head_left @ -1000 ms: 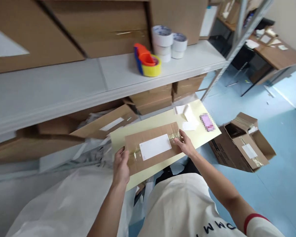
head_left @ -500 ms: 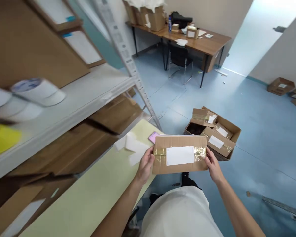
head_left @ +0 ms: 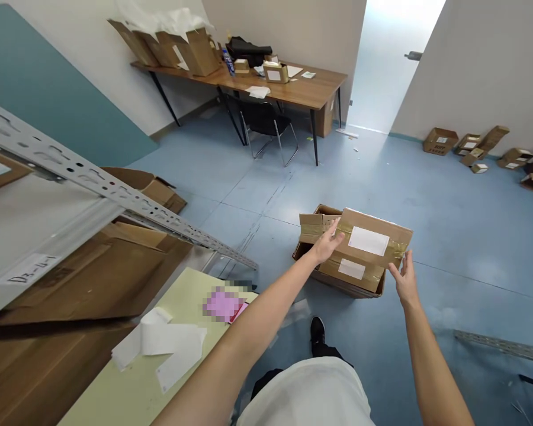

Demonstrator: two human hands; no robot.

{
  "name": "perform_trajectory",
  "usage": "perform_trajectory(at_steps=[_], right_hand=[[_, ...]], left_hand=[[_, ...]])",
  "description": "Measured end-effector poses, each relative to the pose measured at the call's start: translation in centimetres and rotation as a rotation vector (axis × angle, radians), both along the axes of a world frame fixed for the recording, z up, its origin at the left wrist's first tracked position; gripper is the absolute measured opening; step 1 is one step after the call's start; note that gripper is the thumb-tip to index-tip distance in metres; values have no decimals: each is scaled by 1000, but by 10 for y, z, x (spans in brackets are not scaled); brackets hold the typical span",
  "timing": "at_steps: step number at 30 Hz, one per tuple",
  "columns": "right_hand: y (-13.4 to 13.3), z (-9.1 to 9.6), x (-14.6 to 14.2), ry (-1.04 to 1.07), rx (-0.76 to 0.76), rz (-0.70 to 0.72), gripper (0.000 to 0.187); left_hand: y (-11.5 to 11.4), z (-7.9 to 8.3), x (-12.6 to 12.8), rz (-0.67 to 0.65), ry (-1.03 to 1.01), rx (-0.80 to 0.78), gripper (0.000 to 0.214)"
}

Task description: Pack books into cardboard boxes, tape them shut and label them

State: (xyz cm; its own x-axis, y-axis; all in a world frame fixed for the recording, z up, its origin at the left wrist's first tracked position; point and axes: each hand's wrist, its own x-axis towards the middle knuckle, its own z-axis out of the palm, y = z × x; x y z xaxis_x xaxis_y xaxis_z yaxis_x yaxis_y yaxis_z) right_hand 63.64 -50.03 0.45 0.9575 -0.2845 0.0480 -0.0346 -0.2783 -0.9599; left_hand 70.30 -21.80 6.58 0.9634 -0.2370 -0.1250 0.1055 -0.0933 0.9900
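A flat cardboard box [head_left: 372,232], sealed with shiny tape and bearing a white label, is held between my two hands over an open carton [head_left: 357,289] on the floor. My left hand [head_left: 326,244] lies against the box's left end. At its right end, my right hand [head_left: 404,279] has thumb and fingers spread around the corner. Inside the carton, another labelled box [head_left: 352,268] shows just below the held one. The held box is tilted and hides part of the carton; whether it rests on anything there I cannot tell.
To the left are a metal shelf frame [head_left: 115,195] and a pale yellow table [head_left: 128,396] with white paper strips [head_left: 173,340] and a blurred pink item [head_left: 222,305]. A wooden desk [head_left: 311,89] and black chair [head_left: 264,118] stand behind. Small boxes [head_left: 440,142] line the right wall.
My hands have carried the box away from the yellow table, forward and over the floor carton. The view has swung to the right.
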Motion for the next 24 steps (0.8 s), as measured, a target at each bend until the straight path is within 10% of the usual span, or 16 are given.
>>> perform_trajectory(at_steps=[4, 10, 17, 24], right_hand=[[22, -24, -20, 179, 89, 40, 118], [78, -38, -46, 320, 94, 182, 107], [200, -8, -72, 244, -11, 725, 83], [315, 16, -186, 219, -15, 1298, 72]], left_hand=[[22, -19, -41, 137, 56, -29, 97], [100, -38, -185, 554, 270, -132, 81], [131, -26, -349, 944, 358, -257, 80], [128, -8, -504, 1455, 137, -274, 70]])
